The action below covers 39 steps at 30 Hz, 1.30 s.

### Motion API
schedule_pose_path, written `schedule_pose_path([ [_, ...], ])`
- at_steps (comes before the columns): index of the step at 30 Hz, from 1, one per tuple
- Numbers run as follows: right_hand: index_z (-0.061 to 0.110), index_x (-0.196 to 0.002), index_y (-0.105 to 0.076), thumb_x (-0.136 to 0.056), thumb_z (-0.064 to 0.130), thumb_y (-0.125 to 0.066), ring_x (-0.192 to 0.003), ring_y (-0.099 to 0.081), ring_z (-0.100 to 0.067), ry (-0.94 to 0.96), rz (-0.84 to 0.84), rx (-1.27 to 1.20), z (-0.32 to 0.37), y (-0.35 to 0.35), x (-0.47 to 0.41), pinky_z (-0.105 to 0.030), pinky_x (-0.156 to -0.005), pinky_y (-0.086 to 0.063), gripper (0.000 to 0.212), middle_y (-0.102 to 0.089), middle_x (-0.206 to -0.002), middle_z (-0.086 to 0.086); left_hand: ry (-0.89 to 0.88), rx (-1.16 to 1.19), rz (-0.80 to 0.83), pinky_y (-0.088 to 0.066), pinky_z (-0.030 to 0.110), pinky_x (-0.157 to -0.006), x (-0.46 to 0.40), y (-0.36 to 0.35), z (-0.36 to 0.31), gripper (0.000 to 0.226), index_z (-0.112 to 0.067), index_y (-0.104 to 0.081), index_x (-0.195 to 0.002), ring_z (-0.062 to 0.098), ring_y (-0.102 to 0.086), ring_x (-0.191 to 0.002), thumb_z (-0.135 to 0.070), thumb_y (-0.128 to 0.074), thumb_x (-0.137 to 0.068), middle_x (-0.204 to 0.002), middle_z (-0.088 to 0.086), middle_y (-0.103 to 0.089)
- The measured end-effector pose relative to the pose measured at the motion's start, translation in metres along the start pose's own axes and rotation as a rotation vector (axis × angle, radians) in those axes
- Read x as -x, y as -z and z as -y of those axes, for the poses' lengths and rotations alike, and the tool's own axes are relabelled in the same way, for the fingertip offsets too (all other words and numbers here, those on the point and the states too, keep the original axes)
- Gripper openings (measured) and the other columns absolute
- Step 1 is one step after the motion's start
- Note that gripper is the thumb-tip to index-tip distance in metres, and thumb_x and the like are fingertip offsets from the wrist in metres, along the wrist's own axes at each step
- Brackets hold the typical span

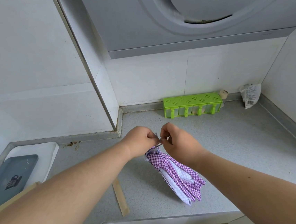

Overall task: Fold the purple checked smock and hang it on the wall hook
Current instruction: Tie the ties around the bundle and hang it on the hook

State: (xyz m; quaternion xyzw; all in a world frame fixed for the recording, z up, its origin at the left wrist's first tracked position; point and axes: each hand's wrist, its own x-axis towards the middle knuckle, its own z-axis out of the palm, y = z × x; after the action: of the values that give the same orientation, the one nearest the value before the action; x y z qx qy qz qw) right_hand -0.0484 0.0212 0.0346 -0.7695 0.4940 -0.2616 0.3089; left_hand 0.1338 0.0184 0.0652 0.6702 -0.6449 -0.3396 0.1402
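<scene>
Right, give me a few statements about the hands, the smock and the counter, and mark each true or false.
1. Both hands, left hand and right hand, pinch the top of the purple checked smock. True.
2. The smock hangs on a wall hook. False: it is bundled and held over the grey counter.
3. A green rack stands at the back wall. True.
4. The grey tray lies right of the smock. False: it lies to the left.
</scene>
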Motion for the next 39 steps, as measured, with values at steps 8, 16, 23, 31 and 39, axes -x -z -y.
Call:
schedule_pose_path([
  [8,0.026,-0.091,-0.052,-0.097,0.004,-0.051,-0.072,-0.050,-0.005,0.050,-0.051,0.139,-0.001,-0.005,-0.004,-0.030,-0.062,-0.042,0.023,-0.052,-0.086,0.013,-0.116,-0.188,0.138,-0.050,0.032,-0.093,0.006,0.013,-0.003,0.028,-0.018,-0.069,-0.125,0.018,-0.064,-0.114,-0.037,-0.060,-0.107,-0.124,-0.001,-0.069],
  [16,0.029,-0.093,-0.061,-0.096,0.011,-0.061,-0.074,-0.054,0.001,-0.024,0.016,0.140,-0.002,-0.005,-0.011,-0.017,-0.060,-0.035,0.018,-0.059,-0.085,0.017,0.071,0.226,0.243,-0.044,0.032,-0.076,0.006,0.004,0.013,0.017,-0.025,-0.067,-0.102,0.014,-0.056,-0.090,-0.034,-0.055,-0.110,-0.106,0.005,-0.070],
  [23,0.027,-0.096,-0.066,-0.094,0.033,-0.071,-0.050,-0.051,0.000,-0.061,0.054,-0.026,0.005,-0.004,-0.005,-0.014,-0.047,-0.037,0.008,-0.058,-0.063,0.037,0.089,0.402,0.218,-0.033,0.025,-0.055,0.003,0.004,0.019,0.020,-0.021,-0.067,-0.092,0.005,-0.045,-0.059,-0.026,-0.057,-0.109,-0.059,-0.016,-0.058],
  [31,0.025,-0.087,-0.061,-0.102,0.041,-0.063,-0.065,-0.051,0.000,-0.028,0.036,0.089,0.005,-0.006,-0.008,-0.015,-0.055,-0.032,0.022,-0.054,-0.081,0.013,0.112,0.483,0.194,-0.025,0.024,-0.051,0.001,0.006,0.027,0.019,-0.015,-0.060,-0.089,0.007,-0.034,-0.052,-0.018,-0.058,-0.108,-0.074,0.000,-0.056],
  [39,0.019,-0.090,-0.067,-0.100,0.030,-0.063,-0.081,-0.057,-0.004,0.013,0.087,0.094,-0.004,-0.010,-0.006,-0.025,-0.069,-0.044,0.015,-0.061,-0.091,0.009,0.136,0.290,-0.009,-0.035,0.029,-0.056,-0.008,0.015,0.049,0.021,-0.016,-0.053,-0.092,0.016,-0.041,-0.063,-0.027,-0.050,-0.111,-0.082,0.005,-0.056],
])
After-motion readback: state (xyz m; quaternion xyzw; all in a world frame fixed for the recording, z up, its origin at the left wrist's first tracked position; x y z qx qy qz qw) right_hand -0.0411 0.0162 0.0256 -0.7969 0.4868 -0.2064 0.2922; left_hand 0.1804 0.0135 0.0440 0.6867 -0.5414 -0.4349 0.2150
